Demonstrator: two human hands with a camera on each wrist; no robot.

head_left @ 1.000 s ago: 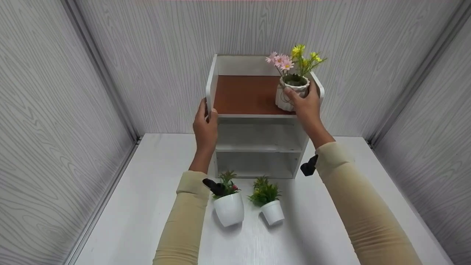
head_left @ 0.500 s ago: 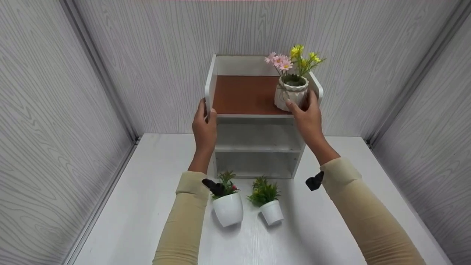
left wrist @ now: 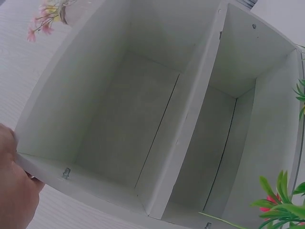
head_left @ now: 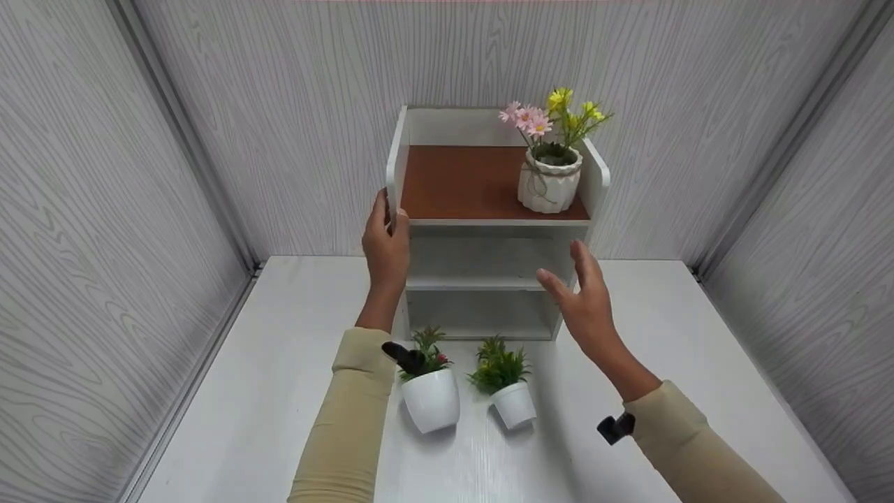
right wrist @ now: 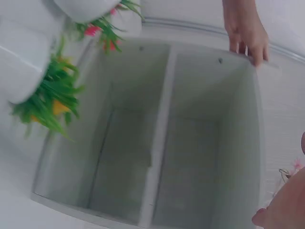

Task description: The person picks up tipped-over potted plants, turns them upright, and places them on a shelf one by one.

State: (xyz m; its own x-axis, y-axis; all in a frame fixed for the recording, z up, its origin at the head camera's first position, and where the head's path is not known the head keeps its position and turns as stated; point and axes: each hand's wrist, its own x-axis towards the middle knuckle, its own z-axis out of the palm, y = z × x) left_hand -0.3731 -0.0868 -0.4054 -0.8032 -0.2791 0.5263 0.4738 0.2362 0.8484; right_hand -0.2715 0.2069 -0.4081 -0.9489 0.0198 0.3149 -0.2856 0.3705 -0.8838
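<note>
A small white shelf unit (head_left: 489, 283) stands against the back wall, with a brown top board (head_left: 461, 183) between raised side panels. My left hand (head_left: 386, 248) grips its left side panel, thumb at the front edge and fingers along the outer face. On the right of the top board a ribbed white flower pot (head_left: 548, 187) stands upright, string tied round it, with pink and yellow flowers (head_left: 532, 120). Below it, in front of the shelf's right side, my right hand (head_left: 587, 304) is held in the air, thumb and fingers spread, holding nothing.
Two white potted plants lie tilted on the white table (head_left: 279, 391) before the shelf: a larger pot (head_left: 431, 402) with red flowers and a smaller pot (head_left: 514, 405) with green leaves. Grey wood-grain walls (head_left: 84, 175) enclose the table at left, back and right.
My right hand has let go of the flower pot and drawn back, down toward me. The pot stays on the top board. My left hand keeps its grip on the side panel.
</note>
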